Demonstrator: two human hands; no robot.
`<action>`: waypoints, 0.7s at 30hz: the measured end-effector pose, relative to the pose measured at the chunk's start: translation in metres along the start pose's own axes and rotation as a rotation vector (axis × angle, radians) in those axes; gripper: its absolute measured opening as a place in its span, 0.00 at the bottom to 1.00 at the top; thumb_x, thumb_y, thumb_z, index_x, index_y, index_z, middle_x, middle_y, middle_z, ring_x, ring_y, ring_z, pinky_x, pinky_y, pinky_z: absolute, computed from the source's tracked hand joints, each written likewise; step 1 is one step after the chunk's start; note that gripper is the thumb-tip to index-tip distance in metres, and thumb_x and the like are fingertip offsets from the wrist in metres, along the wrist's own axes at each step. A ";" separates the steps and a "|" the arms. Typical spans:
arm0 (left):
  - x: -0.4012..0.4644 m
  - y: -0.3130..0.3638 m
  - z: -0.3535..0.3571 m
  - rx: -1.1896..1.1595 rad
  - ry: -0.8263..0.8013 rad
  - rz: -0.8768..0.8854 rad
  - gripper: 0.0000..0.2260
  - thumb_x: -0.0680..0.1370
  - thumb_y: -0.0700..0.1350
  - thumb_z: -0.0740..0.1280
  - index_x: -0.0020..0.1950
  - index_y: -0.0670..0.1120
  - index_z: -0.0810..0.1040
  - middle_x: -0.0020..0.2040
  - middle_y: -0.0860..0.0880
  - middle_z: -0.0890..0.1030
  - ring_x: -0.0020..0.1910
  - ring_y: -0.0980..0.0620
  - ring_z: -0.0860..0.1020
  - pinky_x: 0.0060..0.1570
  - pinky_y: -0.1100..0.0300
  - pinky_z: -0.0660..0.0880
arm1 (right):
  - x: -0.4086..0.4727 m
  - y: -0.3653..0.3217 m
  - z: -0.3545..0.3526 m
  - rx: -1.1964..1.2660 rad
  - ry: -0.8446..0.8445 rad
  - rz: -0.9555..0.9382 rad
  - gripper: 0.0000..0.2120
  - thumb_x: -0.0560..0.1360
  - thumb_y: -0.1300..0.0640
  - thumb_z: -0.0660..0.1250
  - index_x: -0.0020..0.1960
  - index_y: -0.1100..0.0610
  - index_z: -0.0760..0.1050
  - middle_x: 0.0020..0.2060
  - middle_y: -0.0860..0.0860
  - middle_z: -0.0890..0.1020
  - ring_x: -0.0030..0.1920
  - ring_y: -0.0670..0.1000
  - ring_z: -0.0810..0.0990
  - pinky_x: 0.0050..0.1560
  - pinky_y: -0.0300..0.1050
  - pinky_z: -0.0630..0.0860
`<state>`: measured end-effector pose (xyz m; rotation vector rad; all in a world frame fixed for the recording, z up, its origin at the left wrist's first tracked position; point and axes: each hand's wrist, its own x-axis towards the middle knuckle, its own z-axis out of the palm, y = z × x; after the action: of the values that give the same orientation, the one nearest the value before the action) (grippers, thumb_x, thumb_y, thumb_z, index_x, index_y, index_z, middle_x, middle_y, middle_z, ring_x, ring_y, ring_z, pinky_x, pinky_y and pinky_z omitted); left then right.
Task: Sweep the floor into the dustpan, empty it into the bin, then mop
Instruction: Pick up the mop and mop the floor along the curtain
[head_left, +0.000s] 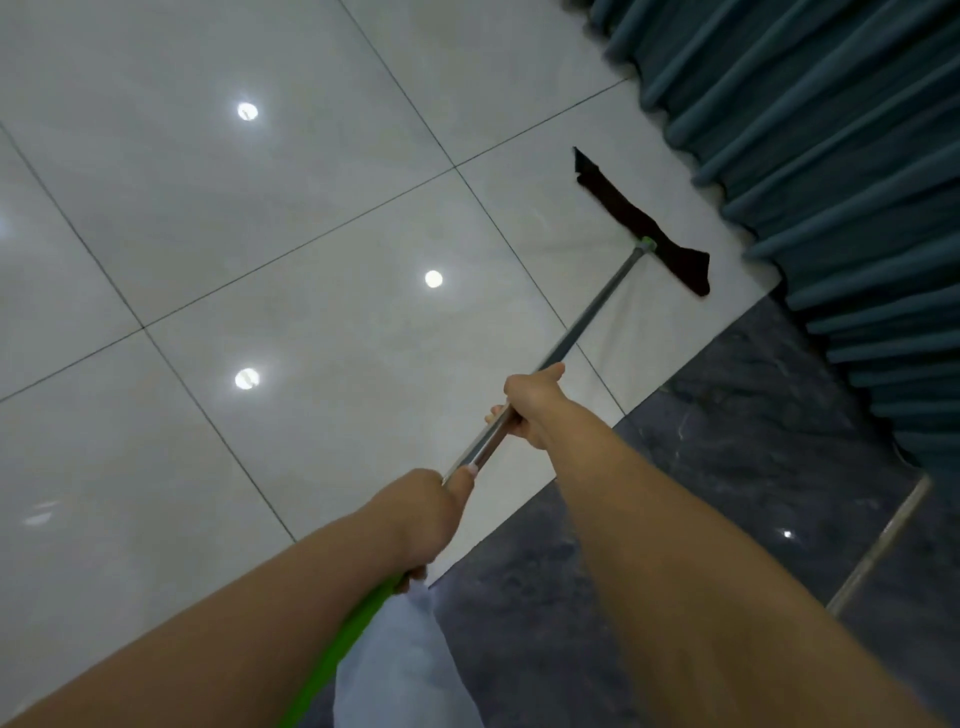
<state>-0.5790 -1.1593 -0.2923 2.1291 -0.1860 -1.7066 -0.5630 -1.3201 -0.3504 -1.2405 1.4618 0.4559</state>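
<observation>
While both hands (530, 402) grip its steel pole (592, 322), the flat mop (641, 221) meets glossy tile (260, 234).

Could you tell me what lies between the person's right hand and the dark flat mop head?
In the head view, only the mop's grey metal pole spans from the right hand to the dark flat mop head, above bare white floor tile.

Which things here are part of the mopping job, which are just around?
In the job:
mop head on the pale floor tiles
mop handle
left hand, gripping the handle
right hand, gripping the handle

Just around:
teal curtain
dark marble border
</observation>
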 end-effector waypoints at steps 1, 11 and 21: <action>0.006 0.012 0.001 0.007 0.007 0.005 0.26 0.80 0.62 0.47 0.40 0.41 0.69 0.31 0.44 0.73 0.23 0.49 0.72 0.25 0.61 0.72 | 0.007 -0.007 -0.010 0.009 0.001 -0.004 0.38 0.81 0.67 0.51 0.76 0.49 0.28 0.35 0.54 0.68 0.34 0.51 0.77 0.51 0.50 0.80; 0.015 0.036 0.028 0.079 0.067 0.017 0.23 0.81 0.61 0.46 0.39 0.46 0.67 0.32 0.48 0.70 0.27 0.53 0.69 0.28 0.62 0.68 | 0.017 -0.008 -0.043 0.024 -0.011 0.002 0.38 0.80 0.67 0.52 0.76 0.48 0.30 0.35 0.55 0.69 0.33 0.51 0.76 0.51 0.48 0.80; -0.024 -0.030 0.036 0.067 0.128 0.022 0.27 0.79 0.64 0.46 0.41 0.44 0.72 0.34 0.47 0.74 0.29 0.50 0.72 0.40 0.56 0.79 | -0.039 0.034 -0.002 0.004 -0.055 -0.005 0.34 0.81 0.67 0.52 0.78 0.50 0.36 0.37 0.56 0.71 0.34 0.51 0.77 0.56 0.50 0.79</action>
<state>-0.6235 -1.1319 -0.2881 2.2676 -0.2314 -1.5656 -0.6000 -1.2921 -0.3264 -1.2196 1.4115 0.4803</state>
